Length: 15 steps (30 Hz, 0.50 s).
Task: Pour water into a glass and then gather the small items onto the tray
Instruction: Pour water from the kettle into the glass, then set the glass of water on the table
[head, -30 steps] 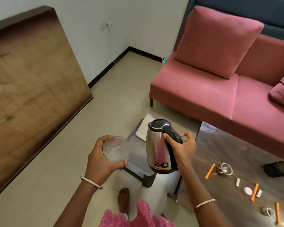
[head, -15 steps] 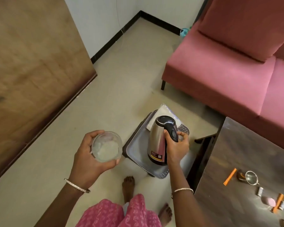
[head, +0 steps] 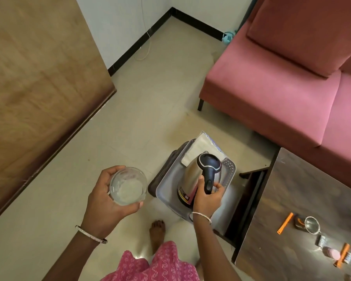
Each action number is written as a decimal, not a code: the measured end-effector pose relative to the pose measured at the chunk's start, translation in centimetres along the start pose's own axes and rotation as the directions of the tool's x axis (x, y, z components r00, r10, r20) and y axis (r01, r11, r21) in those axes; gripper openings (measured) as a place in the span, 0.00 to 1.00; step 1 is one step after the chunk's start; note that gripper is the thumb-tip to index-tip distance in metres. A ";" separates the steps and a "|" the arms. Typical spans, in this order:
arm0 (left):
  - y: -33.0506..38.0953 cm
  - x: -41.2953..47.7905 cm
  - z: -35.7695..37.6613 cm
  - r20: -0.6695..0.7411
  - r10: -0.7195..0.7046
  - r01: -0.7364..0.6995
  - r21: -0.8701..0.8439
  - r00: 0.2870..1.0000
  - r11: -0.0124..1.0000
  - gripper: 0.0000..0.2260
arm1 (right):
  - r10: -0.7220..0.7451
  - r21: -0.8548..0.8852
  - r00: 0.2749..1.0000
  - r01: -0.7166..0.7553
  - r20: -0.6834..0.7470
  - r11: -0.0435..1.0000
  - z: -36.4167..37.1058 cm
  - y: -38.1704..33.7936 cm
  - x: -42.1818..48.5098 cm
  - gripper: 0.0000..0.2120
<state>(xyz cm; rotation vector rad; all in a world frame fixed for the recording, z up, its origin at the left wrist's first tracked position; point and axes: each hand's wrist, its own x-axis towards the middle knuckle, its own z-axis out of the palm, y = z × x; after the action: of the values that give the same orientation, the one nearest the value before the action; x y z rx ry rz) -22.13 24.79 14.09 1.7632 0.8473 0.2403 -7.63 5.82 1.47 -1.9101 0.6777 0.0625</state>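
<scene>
My left hand grips a clear glass holding some water, out over the floor to the left of the tray. My right hand is wrapped around the black handle of a steel kettle, which stands on or just above the grey tray on a low dark stool. On the dark table at the right lie small items: an orange stick, a small metal strainer, a pink disc, a second orange stick and little silver pieces.
A white packet lies on the tray's far end. A red sofa stands behind the table. A large wooden panel leans at the left. My bare foot is on the tiled floor below the stool.
My right hand has brought the kettle down from beside the glass to the tray. My view has tilted downward. The glass has stayed in my left hand.
</scene>
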 end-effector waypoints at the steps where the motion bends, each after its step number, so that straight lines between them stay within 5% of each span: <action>1: 0.1 0.0 0.0 0.003 0.001 -0.001 -0.003 1.000 1.000 0.40 | 0.053 -0.034 0.999 -0.054 -0.007 0.998 0.0 0.3 -0.6 0.18; 8: 0.0 -0.1 -0.1 0.020 0.005 -0.005 0.009 1.000 1.000 0.40 | 0.185 -0.284 0.981 -0.162 0.055 0.945 0.7 1.3 -3.4 0.20; 15: -0.9 -0.9 -0.4 0.018 0.016 -0.017 0.028 1.000 0.999 0.41 | 0.441 -0.240 0.872 -0.391 0.212 0.888 3.6 1.0 -6.1 0.24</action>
<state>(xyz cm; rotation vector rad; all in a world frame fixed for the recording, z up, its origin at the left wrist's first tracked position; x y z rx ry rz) -23.31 24.62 13.66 1.7967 0.8276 0.2246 -12.25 11.26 1.16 -1.8560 0.9189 0.6671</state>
